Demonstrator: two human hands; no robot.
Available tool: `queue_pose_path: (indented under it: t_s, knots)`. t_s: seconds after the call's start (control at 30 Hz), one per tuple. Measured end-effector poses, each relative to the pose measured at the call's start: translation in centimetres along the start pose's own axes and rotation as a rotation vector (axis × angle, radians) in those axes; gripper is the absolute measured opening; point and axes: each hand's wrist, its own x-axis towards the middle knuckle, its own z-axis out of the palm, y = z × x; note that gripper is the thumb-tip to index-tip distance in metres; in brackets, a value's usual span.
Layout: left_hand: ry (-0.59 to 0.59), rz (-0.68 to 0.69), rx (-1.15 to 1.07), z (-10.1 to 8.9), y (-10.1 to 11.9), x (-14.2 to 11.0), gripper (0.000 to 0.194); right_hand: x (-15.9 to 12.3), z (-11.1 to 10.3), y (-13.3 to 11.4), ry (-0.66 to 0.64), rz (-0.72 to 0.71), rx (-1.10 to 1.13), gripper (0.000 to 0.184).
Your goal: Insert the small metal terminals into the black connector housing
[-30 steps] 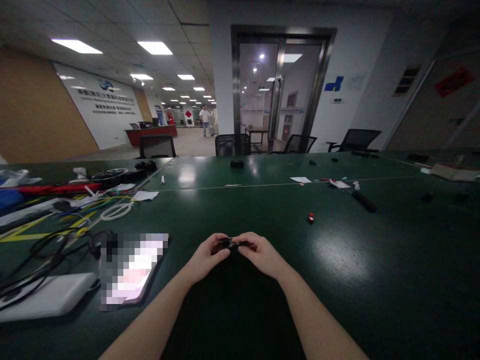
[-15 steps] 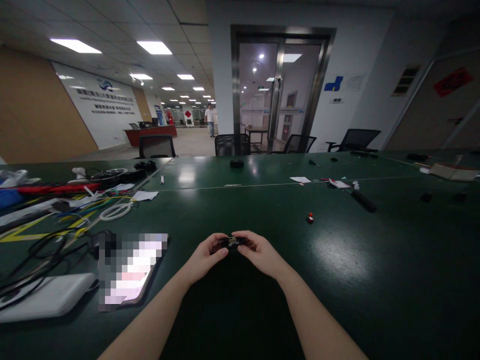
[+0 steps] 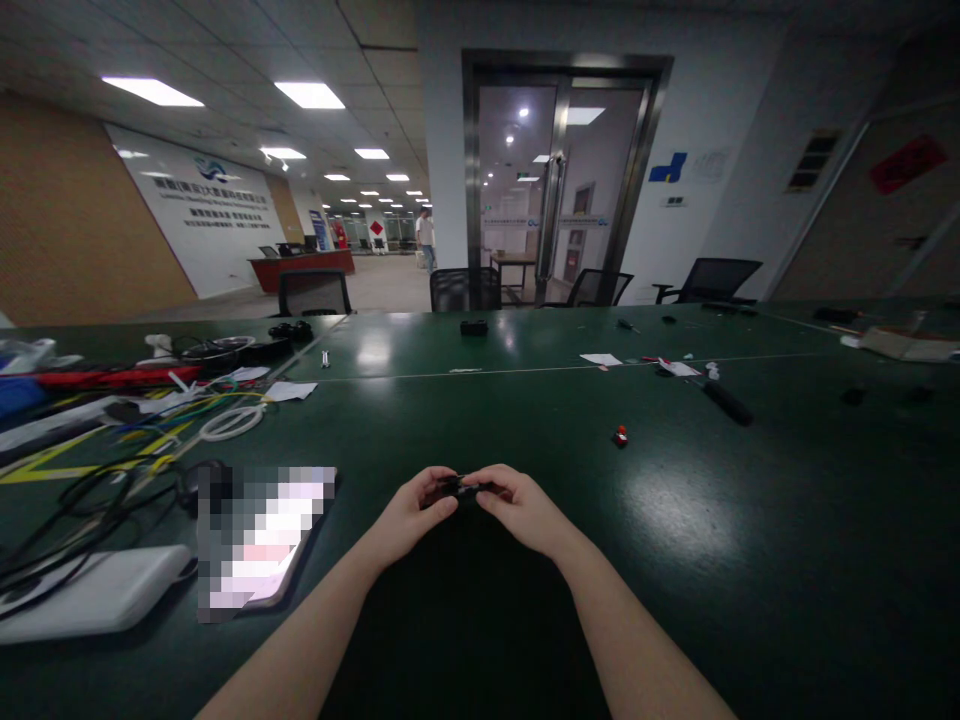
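In the head view, the left hand (image 3: pixel 411 512) and the right hand (image 3: pixel 525 512) both grasped a small black part (image 3: pixel 468 491), thumbs on the near side, fingers on the far side. It was directly between them, neither hand nearer, and its long axis seemed to run crosswise from hand to hand, though fingers hid the ends. Whether it touched the table (image 3: pixel 510 420) could not be told. Far right stood a tan box (image 3: pixel 911 346), its contents unclear.
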Motion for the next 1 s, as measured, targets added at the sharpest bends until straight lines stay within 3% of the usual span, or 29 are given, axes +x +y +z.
queue_pose_path:
  t_s: [0.47, 1.0]
  knots:
    - [-0.002, -0.009, 0.008, 0.07, 0.36, -0.11, 0.034, 0.00, -0.01, 0.32, -0.005, 0.021, 0.024, 0.033]
    - [-0.005, -0.005, 0.009, 0.09, 0.28, -0.02, 0.034, 0.03, -0.04, 0.37, -0.012, 0.008, -0.008, 0.025]
